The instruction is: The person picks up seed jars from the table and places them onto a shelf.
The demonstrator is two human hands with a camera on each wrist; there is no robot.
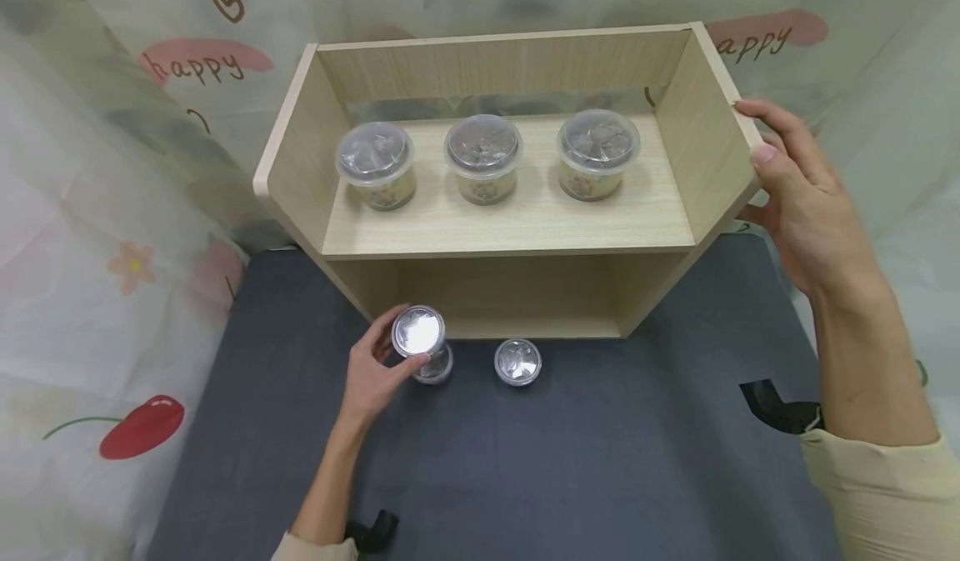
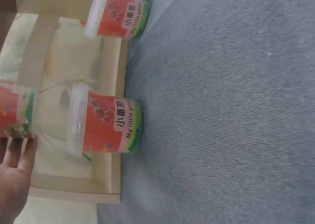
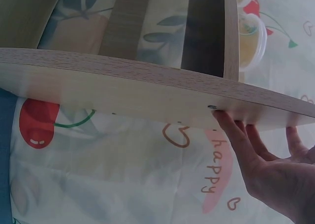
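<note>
In the head view, my left hand point(image 1: 372, 378) holds a small plastic cup point(image 1: 417, 330) by its sides, raised off the table. Its clear lid shines, and the left wrist view reveals a red printed wrapper. Partly hidden below it stands a second red cup point(image 2: 110, 123) with a tomato picture. A third such cup point(image 2: 120, 15) stands to the right along the shelf's front. My right hand point(image 1: 813, 202) touches the right side panel of the light wooden shelf point(image 1: 693, 140); in the right wrist view its extended fingers point(image 3: 234, 130) rest against the panel's outer face.
Three lidded yellow cups, left point(image 1: 384, 190), middle point(image 1: 486, 187) and right point(image 1: 588, 182), stand in a row on the upper board. The shelf's lower compartment point(image 1: 510, 290) opens toward the dark grey tablecloth point(image 1: 585, 461). A patterned curtain point(image 1: 135, 236) hangs behind and beside it.
</note>
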